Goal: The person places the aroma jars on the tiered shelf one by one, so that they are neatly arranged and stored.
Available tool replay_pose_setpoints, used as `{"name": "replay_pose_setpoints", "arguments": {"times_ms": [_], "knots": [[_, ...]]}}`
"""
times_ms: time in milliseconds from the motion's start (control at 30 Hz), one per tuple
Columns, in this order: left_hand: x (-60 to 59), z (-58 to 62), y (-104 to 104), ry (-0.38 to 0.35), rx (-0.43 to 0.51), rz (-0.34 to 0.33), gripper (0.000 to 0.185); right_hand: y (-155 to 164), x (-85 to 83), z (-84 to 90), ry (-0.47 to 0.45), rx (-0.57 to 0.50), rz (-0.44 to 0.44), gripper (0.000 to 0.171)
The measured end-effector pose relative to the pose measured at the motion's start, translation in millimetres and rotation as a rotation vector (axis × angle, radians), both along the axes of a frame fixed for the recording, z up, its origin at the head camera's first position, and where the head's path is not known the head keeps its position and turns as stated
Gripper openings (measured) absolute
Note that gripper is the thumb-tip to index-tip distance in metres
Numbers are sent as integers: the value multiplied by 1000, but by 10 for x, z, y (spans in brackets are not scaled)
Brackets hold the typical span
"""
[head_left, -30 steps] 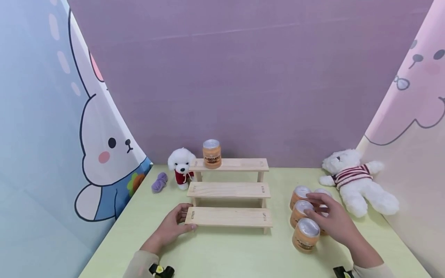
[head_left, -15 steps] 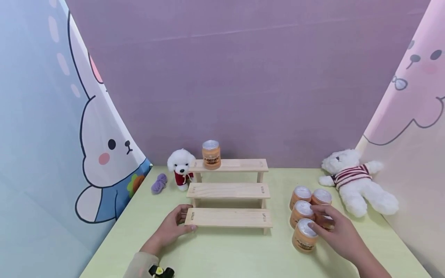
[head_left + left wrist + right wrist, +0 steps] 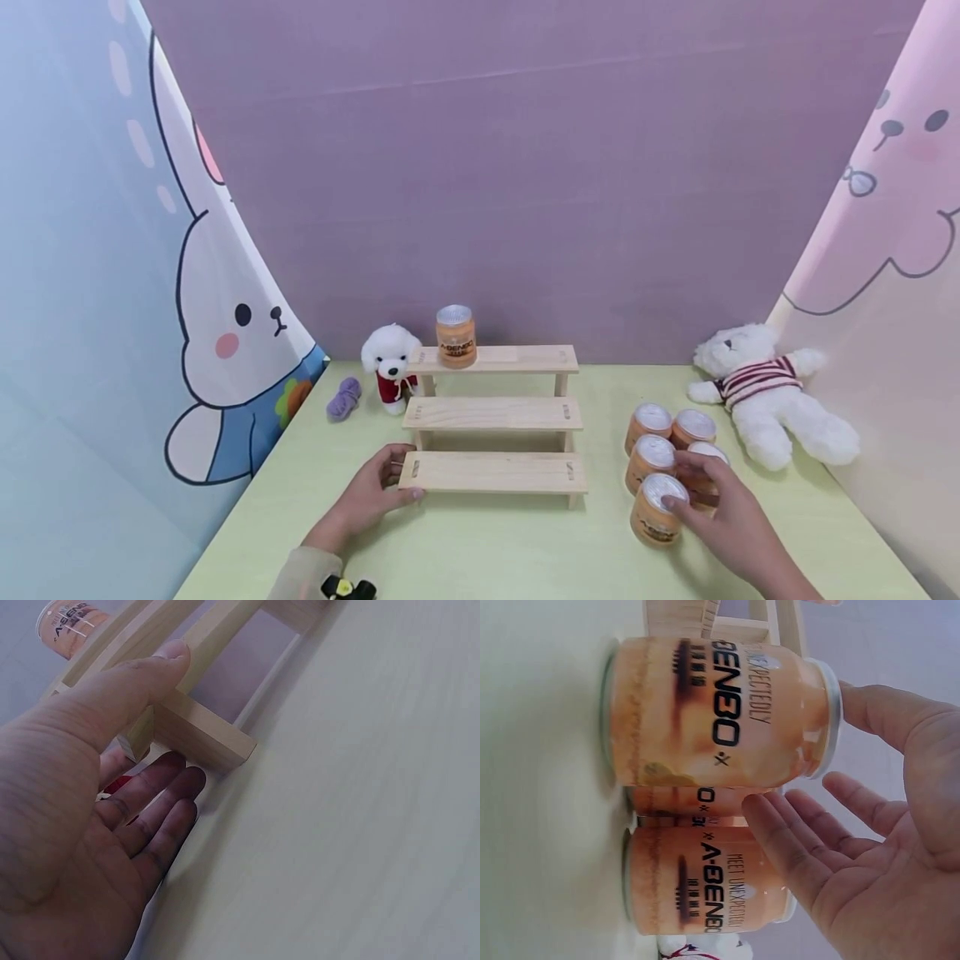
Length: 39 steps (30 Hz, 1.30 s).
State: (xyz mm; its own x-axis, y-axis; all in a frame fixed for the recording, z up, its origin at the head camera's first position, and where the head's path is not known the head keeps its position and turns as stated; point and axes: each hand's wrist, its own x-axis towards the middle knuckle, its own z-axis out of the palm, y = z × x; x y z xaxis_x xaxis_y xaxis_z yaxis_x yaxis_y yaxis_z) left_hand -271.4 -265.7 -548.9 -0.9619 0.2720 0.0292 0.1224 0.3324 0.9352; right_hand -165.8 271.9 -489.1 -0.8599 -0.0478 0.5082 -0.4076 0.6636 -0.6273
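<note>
A three-step wooden display stand [image 3: 491, 472] stands mid-table. My left hand [image 3: 367, 493] holds the left end of its lowest step, thumb [image 3: 161, 671] against the front board and fingers behind the end. On the top step, toward the left, an orange can with a silver lid [image 3: 456, 340] is upright. Several matching cans are grouped at the right. My right hand [image 3: 735, 523] is at the nearest can [image 3: 654, 521], thumb at its lid rim and fingers spread on its far right side. In the right wrist view this can [image 3: 712, 712] stands upright on the table, fingers loosely extended.
A white toy dog [image 3: 392, 354] in red stands left of the stand, beside a purple yarn bundle [image 3: 344, 398]. At the back right lies a white teddy bear [image 3: 772, 396] in a striped sweater. Printed curtains enclose the pale green table [image 3: 480, 558].
My right hand has come back and down from the middle cans to the nearest one. My left hand keeps its place on the stand.
</note>
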Motion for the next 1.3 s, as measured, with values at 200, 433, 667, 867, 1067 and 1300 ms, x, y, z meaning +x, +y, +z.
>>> {"name": "replay_pose_setpoints", "arguments": {"times_ms": [200,433,667,867,1067,1300], "knots": [[-7,-5,3,1,0,-4,73,-9,65,-49,-51,-40,-16,53],[-16,-15,19,0,5,-3,73,27,64,-142,-140,-49,-27,55],[-23,-13,22,-3,11,-3,74,39,48,-219,-128,-25,1,59],[-31,-9,17,7,8,-6,74,50,56,-235,-151,-37,21,62],[-27,-27,0,8,3,-3,74,57,43,-271,-203,-47,45,72],[-24,-46,-15,-7,3,8,75,63,21,-293,-240,-77,73,75]]}}
